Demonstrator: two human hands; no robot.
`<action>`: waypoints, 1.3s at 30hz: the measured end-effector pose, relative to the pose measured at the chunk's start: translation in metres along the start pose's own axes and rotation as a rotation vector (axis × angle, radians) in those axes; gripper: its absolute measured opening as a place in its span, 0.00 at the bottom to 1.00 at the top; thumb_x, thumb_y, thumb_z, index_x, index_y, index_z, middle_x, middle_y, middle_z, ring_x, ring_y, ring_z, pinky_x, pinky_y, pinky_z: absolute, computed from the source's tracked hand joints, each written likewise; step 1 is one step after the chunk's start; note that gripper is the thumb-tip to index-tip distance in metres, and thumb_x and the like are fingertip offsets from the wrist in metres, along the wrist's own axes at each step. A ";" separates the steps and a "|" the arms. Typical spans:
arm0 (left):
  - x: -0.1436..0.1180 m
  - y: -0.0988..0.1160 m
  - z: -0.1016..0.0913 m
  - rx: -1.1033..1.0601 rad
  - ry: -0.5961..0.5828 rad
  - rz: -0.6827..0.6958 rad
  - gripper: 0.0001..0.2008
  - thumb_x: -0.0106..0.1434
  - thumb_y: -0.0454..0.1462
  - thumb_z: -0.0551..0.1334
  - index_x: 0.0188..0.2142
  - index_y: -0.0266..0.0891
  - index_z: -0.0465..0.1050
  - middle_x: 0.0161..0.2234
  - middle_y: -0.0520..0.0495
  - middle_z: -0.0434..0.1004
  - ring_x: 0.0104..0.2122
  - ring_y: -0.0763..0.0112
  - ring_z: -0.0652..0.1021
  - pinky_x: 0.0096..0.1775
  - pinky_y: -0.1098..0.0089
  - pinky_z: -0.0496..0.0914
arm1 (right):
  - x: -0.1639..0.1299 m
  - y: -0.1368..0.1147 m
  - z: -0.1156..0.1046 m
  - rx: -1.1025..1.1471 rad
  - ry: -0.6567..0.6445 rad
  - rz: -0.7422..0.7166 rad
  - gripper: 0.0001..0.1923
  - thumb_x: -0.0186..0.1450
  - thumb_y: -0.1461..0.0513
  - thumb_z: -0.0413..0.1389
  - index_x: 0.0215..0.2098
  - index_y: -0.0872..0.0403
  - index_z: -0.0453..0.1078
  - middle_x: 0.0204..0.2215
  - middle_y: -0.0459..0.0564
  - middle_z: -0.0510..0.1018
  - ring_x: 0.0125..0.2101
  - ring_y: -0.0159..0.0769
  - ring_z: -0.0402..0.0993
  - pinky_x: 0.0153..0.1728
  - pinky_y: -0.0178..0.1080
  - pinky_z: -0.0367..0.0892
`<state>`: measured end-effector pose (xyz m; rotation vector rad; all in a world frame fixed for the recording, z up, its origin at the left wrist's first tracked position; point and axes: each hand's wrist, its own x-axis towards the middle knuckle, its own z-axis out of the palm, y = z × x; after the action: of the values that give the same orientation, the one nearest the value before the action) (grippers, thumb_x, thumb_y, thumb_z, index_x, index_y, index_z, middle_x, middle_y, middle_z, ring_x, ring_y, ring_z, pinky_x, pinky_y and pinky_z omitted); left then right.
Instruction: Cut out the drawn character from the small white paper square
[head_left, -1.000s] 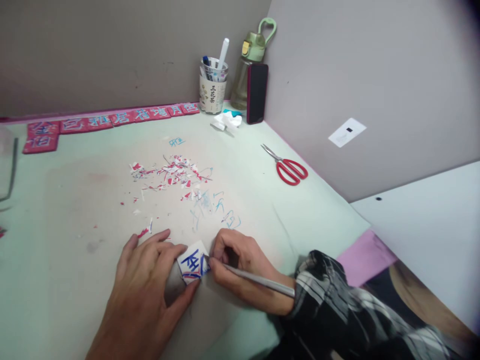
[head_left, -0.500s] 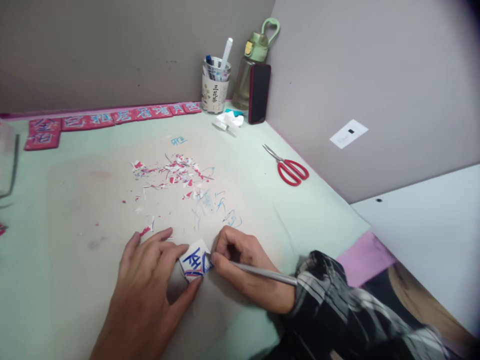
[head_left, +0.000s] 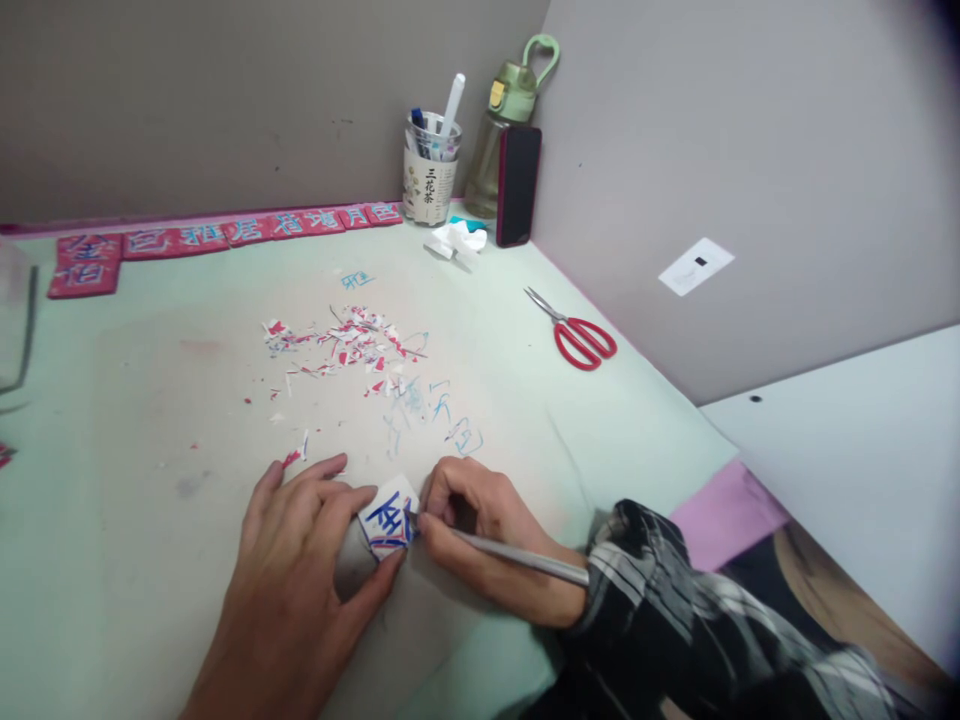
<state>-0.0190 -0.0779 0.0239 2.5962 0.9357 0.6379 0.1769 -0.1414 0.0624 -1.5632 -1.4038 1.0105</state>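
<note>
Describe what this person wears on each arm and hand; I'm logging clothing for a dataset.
The left hand is bare, with no glove, ring, watch or sleeve showing to the picture's edge. The right hand is bare too, but its arm wears a black-and-white plaid sleeve, loose and rumpled, ending at the wrist.

Pale green table (head_left: 112,520) bears paper scraps (head_left: 341,345) and scissors (head_left: 577,335).

White paper square (head_left: 388,521) carries a blue character with red streaks; scraps (head_left: 337,350) beyond are red, white and blue. Surface (head_left: 120,520) pale mint green, edged pink; scissors (head_left: 576,333) red-handled; tiles (head_left: 217,238) red with pale lettering. Sleeve (head_left: 675,600) black-and-white plaid, bottle (head_left: 504,130) olive green.
</note>
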 end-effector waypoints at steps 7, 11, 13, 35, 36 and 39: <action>-0.001 -0.001 0.000 -0.014 0.003 -0.012 0.14 0.65 0.45 0.62 0.48 0.44 0.67 0.42 0.43 0.76 0.55 0.48 0.72 0.64 0.36 0.55 | 0.000 0.002 -0.001 -0.049 -0.005 -0.076 0.09 0.61 0.66 0.54 0.27 0.51 0.58 0.26 0.42 0.67 0.27 0.32 0.62 0.31 0.35 0.59; 0.000 -0.001 -0.001 -0.022 0.001 -0.029 0.14 0.65 0.46 0.62 0.47 0.45 0.68 0.42 0.43 0.76 0.56 0.49 0.72 0.65 0.37 0.55 | 0.000 0.002 -0.003 0.010 0.012 -0.032 0.08 0.62 0.64 0.54 0.27 0.51 0.59 0.25 0.42 0.67 0.26 0.31 0.61 0.29 0.35 0.58; 0.000 -0.001 -0.001 -0.018 0.011 -0.028 0.15 0.65 0.48 0.62 0.47 0.45 0.68 0.43 0.43 0.76 0.56 0.49 0.72 0.65 0.37 0.55 | 0.000 0.002 -0.003 0.012 0.019 -0.030 0.09 0.62 0.64 0.55 0.27 0.51 0.58 0.25 0.42 0.67 0.26 0.31 0.60 0.29 0.34 0.58; -0.002 0.000 -0.001 0.043 -0.003 0.009 0.15 0.66 0.45 0.61 0.48 0.42 0.66 0.45 0.40 0.75 0.57 0.47 0.71 0.64 0.35 0.56 | 0.001 0.001 -0.005 -0.095 -0.053 -0.113 0.08 0.62 0.65 0.54 0.28 0.50 0.58 0.25 0.43 0.67 0.28 0.33 0.62 0.32 0.36 0.59; -0.001 -0.001 -0.002 0.052 -0.002 0.012 0.15 0.66 0.45 0.61 0.49 0.42 0.66 0.46 0.40 0.75 0.57 0.47 0.71 0.64 0.35 0.56 | 0.001 0.001 -0.005 -0.101 -0.058 -0.120 0.08 0.63 0.65 0.53 0.28 0.50 0.58 0.25 0.43 0.67 0.28 0.33 0.62 0.32 0.36 0.59; -0.001 -0.001 -0.001 0.062 0.012 0.031 0.15 0.67 0.45 0.60 0.49 0.41 0.66 0.45 0.39 0.75 0.57 0.46 0.70 0.64 0.35 0.56 | 0.001 0.001 -0.005 -0.118 -0.065 -0.145 0.09 0.63 0.66 0.53 0.28 0.50 0.57 0.25 0.43 0.67 0.29 0.33 0.62 0.34 0.37 0.59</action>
<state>-0.0208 -0.0773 0.0244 2.6687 0.9346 0.6437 0.1820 -0.1404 0.0627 -1.4993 -1.6226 0.9137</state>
